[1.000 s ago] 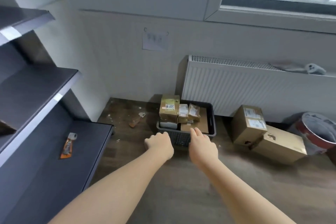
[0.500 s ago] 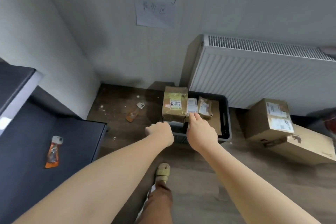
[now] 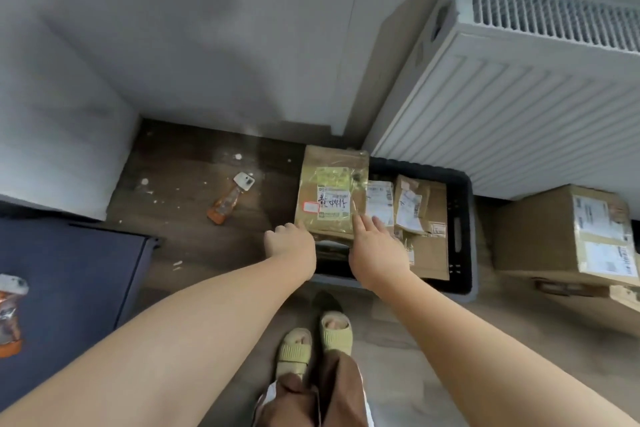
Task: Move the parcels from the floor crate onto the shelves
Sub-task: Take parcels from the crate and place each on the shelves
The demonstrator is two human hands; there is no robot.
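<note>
A black floor crate (image 3: 462, 218) stands against the radiator and holds several cardboard parcels. The biggest, a taped brown parcel (image 3: 330, 191) with a white handwritten label, stands upright at the crate's left end. My left hand (image 3: 289, 243) has reached its lower left corner with fingers loosely curled, holding nothing. On the other side, my right hand (image 3: 375, 244) lies with straight fingers against the parcel's lower right edge. Smaller labelled parcels (image 3: 412, 208) lean behind it. The dark lower shelf (image 3: 79, 270) sits at the left.
A white radiator (image 3: 519, 90) rises behind the crate. Two large cardboard boxes (image 3: 568, 232) stand to the right. An orange pouch (image 3: 227, 204) lies on the dirty floor, another pouch (image 3: 8, 315) on the shelf. My sandalled feet (image 3: 311, 336) stand before the crate.
I have stepped closer and looked further down. Both hands have moved forward from in front of the crate to the sides of the big upright parcel.
</note>
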